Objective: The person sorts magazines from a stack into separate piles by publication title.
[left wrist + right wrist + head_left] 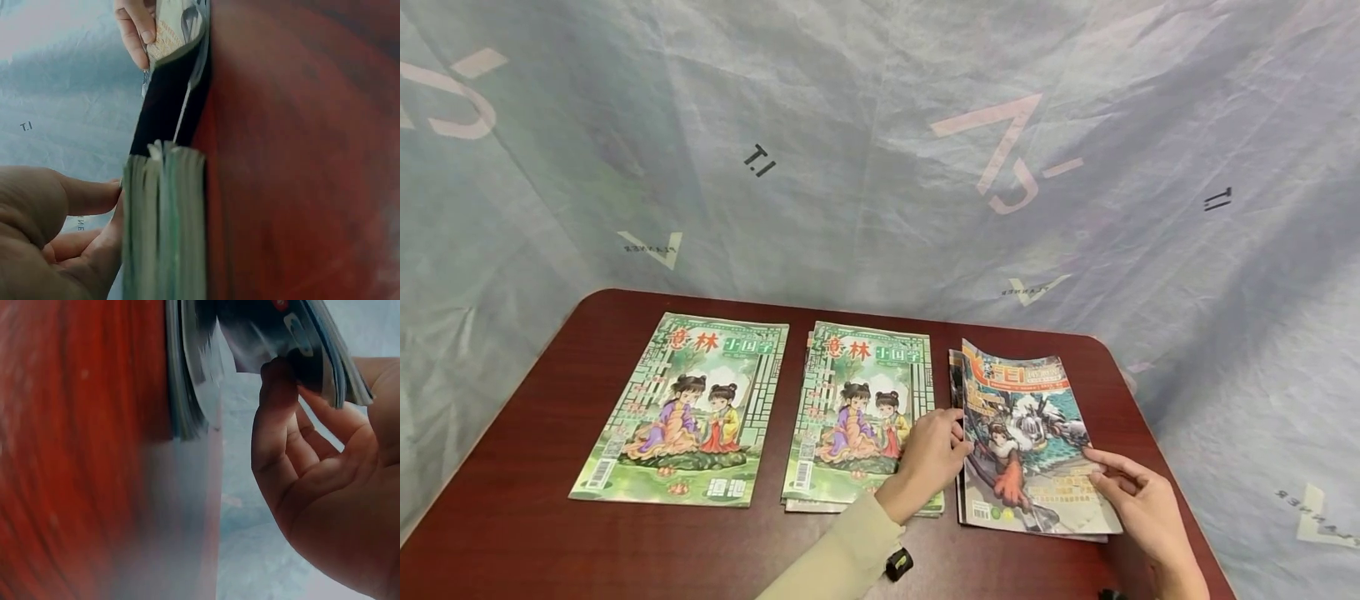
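Observation:
Three lots of magazines lie side by side on the table. My right hand (1138, 504) pinches the right edge of the top comic magazine (1030, 442), which has a dark snowy cover with a red glove. In the right wrist view that magazine (281, 331) bends up above the magazines beneath it (184, 375). At its left edge, the fingertips of my left hand (932, 454) grip the side, the forearm crossing the front of the middle green magazine stack (865, 417). The left wrist view shows page edges (165, 225) close to the left thumb, with other fingertips hidden behind them.
On the left lies a green magazine (685, 417) with the same two-children cover as the middle one. The dark red table (647, 550) has a rounded back edge. Grey printed cloth (865, 167) hangs behind and at the sides.

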{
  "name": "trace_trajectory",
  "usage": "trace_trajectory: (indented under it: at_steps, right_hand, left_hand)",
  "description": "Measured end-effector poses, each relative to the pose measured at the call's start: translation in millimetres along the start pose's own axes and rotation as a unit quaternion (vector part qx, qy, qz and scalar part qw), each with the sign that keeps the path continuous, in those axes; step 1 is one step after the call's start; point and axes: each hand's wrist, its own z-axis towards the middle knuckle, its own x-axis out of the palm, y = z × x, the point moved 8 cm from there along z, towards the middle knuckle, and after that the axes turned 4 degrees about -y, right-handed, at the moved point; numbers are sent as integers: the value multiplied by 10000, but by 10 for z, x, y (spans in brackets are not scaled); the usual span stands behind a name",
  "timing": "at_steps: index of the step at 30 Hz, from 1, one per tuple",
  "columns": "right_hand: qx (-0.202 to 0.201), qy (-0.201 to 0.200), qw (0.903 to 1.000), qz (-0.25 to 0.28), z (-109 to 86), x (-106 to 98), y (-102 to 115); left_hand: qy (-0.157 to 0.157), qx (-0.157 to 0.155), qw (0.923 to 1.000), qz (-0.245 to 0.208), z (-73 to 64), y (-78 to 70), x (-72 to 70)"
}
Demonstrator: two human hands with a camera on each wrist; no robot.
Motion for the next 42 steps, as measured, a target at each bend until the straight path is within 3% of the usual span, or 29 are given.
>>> trace_trajectory:
  at_steps: [12,18,21,25,30,34,36,42]
  right_hand:
    - [2,-154,9990,-422,-7,-57,-7]
    - [258,172,9941,-1035,0,-31,-36]
    - [196,353,9888,-1434,-1,-22,-20]
    - [63,261,9830,-1815,-4,-56,17]
    - [240,164,9844,-1734,2,-57,14]
    - [411,204,9849,-1668,10,-32,-3]
    - [424,219,9843,-1697,12,-27,-1]
    - [340,102,9838,-1758,0,-26,34]
  left_hand:
    - [78,292,9991,285,-45,-102,-56]
    - [-5,462,9988,174,-61,-23,17]
    - [79,343,9991,235,-52,56,96]
    - [30,393,9983,425,-39,107,159]
    - [-218,702,9957,567,-37,83,150]
    - [-153,661,9959,594,-36,115,176]
    - [-41,542,9974,480,-44,105,157]
    - [179,443,9988,76,-89,-113,-61]
